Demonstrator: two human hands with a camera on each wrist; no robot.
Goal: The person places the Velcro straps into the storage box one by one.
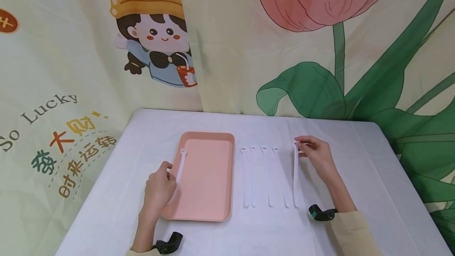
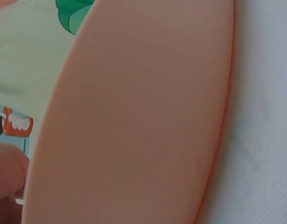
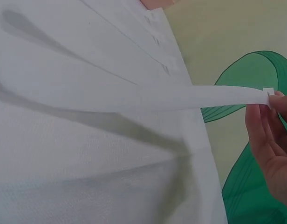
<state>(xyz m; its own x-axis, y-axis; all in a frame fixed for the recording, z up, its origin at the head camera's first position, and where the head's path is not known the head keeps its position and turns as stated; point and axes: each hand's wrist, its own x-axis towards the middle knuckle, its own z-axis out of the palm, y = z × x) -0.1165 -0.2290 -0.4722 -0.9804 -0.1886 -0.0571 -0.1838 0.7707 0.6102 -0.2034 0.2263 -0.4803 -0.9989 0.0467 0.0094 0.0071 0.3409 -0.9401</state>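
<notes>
My right hand pinches a white cable tie by its head end, and the strap hangs down toward the table. In the right wrist view, thumb and fingers grip that head while the strap stretches left. Another white cable tie lies within the pink tray, along its left side. At the left rim of the tray is my left hand, fingers bent close beside the strap; I cannot tell whether they grip the rim or the strap. The left wrist view shows mostly the tray wall, with part of the hand at left.
Several white cable ties lie roughly side by side between the tray and my right hand, heads toward the back. A white cloth covers the table. Behind its far edge hangs a printed curtain.
</notes>
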